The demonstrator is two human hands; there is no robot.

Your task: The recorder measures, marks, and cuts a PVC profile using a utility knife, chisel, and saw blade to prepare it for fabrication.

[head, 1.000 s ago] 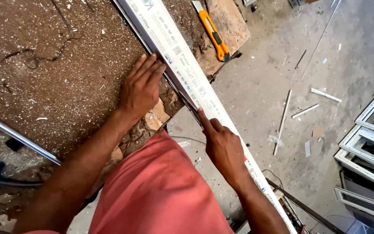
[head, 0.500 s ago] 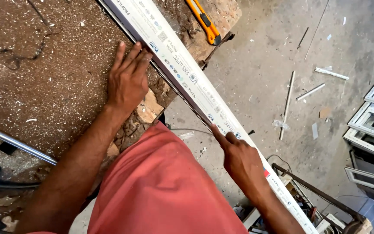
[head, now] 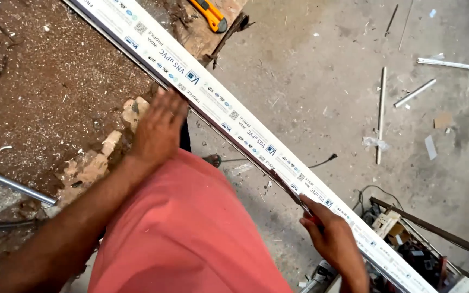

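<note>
A long white plastic profile bar point(head: 245, 127) with small printed marks runs diagonally from the upper left to the lower right, partly over a worn brown worktable point(head: 44, 92). My left hand point(head: 158, 127) rests flat against the bar's near edge at the table's crumbled edge. My right hand point(head: 329, 239) grips the bar's dark lower edge farther down, off the table, with fingers curled around it. My red-clad torso fills the lower middle of the view.
An orange utility knife point(head: 208, 12) lies at the table's far end. A metal tube point(head: 12, 185) crosses the table at left. Thin metal strips point(head: 381, 111) and scraps lie on the concrete floor. A cluttered box with cables point(head: 403, 244) sits lower right.
My right hand has slid down the bar toward the lower right. My left hand has shifted along the bar's edge. The view has moved, pushing the knife toward the top edge.
</note>
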